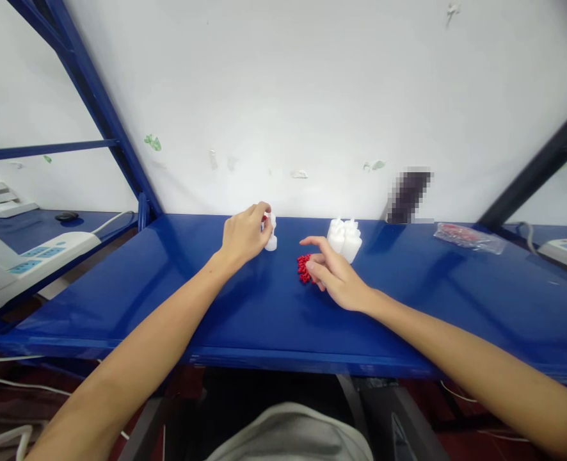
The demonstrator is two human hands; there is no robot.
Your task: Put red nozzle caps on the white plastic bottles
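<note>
My left hand is at the back middle of the blue table, thumb and fingers pinched together. A bit of red shows between the fingertips, apparently a small red cap. White plastic pieces stand right beside those fingertips, partly hidden by them. My right hand hovers open at the right edge of a small pile of red caps, index finger stretched to the left and the other fingers bent. Whether its fingertips touch the caps I cannot tell. Just behind it stands a tight group of white squeeze bottles with narrow tips.
The blue table backs onto a white wall. A clear plastic bag with red pieces lies at the right. A dark pixelated object leans on the wall. Blue frame posts rise at the left, with a power strip beyond.
</note>
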